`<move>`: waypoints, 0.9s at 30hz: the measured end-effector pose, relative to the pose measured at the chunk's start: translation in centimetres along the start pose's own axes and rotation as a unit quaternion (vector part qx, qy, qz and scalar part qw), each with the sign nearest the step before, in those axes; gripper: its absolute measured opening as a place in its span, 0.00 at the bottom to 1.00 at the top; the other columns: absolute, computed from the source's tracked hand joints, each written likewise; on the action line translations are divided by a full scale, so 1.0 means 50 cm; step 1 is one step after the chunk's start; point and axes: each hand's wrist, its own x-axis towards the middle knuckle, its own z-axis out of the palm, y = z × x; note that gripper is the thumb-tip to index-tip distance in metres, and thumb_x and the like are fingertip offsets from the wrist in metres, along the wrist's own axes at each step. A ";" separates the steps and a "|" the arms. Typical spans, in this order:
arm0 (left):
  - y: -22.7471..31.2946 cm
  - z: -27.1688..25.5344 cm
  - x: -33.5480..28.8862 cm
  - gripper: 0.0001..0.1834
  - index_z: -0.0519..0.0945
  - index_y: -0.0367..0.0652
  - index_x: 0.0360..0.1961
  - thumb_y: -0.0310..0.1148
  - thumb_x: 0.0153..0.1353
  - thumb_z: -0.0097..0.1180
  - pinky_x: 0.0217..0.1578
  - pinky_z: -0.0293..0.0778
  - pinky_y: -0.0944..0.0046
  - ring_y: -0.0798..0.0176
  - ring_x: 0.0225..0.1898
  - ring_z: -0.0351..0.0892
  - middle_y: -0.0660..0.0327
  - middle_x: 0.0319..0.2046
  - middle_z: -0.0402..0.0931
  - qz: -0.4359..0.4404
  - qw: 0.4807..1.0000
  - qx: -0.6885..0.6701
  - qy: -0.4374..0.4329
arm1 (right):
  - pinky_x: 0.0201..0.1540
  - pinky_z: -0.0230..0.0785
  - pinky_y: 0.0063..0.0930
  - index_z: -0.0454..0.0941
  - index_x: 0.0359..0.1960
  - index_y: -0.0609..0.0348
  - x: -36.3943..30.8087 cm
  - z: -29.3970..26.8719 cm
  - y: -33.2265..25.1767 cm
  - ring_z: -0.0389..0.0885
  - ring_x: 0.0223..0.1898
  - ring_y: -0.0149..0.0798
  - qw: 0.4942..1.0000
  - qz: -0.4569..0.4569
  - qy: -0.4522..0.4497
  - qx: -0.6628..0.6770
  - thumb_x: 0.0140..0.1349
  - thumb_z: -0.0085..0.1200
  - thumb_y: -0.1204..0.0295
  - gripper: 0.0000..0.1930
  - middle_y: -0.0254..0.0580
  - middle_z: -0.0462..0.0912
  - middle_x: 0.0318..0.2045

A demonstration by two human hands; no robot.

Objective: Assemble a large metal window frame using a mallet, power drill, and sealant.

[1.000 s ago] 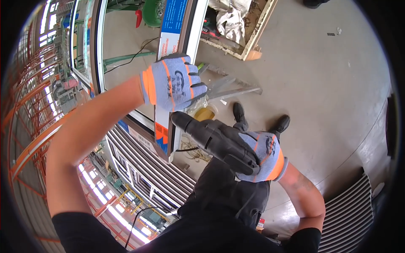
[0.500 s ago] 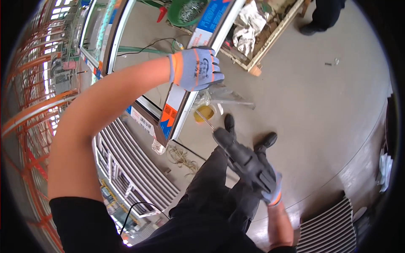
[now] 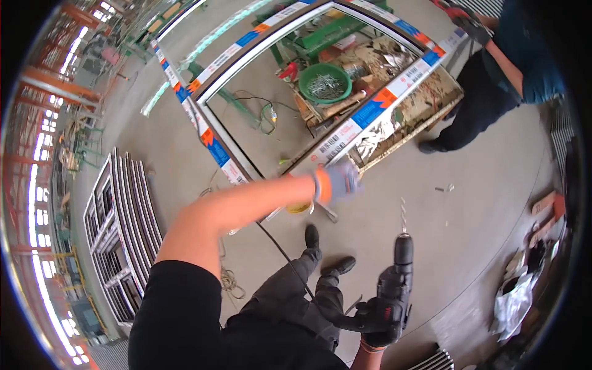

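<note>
My right hand (image 3: 381, 322), in a dark-palmed glove, is closed round the handle of a black power drill (image 3: 394, 290). A long twist bit (image 3: 404, 216) points away from me, over the floor and touching nothing. My left hand (image 3: 339, 182), in a grey-blue glove with an orange cuff, is at the near corner of a window frame (image 3: 370, 113). Motion smears its fingers, so its grip on the rail does not show. Printed blue, orange and white protective film covers the frame's bars.
Beyond the rail, a green bowl (image 3: 302, 86) of screws stands by a shallow, cluttered tray (image 3: 425, 132). A co-worker's gloved hand (image 3: 473, 29) is near the frame's far right corner. Stacked metal frames (image 3: 132, 209) lie left. A dark cable (image 3: 280, 246) crosses before my legs.
My right hand has swung the drill round to the right, its bit turning away from the frame. My left hand has shifted along towards the near corner. More of the frame and the co-worker show.
</note>
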 end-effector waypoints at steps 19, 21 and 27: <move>0.069 -0.329 -0.376 0.10 0.81 0.54 0.39 0.44 0.59 0.57 0.37 0.74 0.56 0.58 0.34 0.81 0.64 0.31 0.80 -0.215 0.949 -0.220 -0.071 | 0.35 0.74 0.30 0.77 0.46 0.66 0.171 0.147 -0.023 0.81 0.33 0.37 0.836 -0.137 0.074 -0.527 0.61 0.56 0.60 0.20 0.40 0.81 0.33; 0.042 -0.318 -0.304 0.09 0.81 0.53 0.39 0.41 0.59 0.58 0.38 0.75 0.56 0.59 0.35 0.81 0.64 0.32 0.81 -0.178 0.956 -0.225 -0.053 | 0.39 0.76 0.29 0.78 0.51 0.70 0.192 0.144 -0.059 0.84 0.35 0.38 0.764 -0.202 0.040 -0.612 0.65 0.50 0.48 0.31 0.46 0.83 0.38; -0.025 -0.244 -0.128 0.15 0.81 0.51 0.44 0.44 0.58 0.58 0.40 0.76 0.56 0.56 0.40 0.81 0.60 0.37 0.81 -0.147 0.960 -0.220 -0.092 | 0.62 0.65 0.36 0.58 0.67 0.74 0.240 0.086 -0.131 0.74 0.59 0.43 0.885 -0.084 0.110 -0.444 0.50 0.61 0.35 0.56 0.52 0.75 0.59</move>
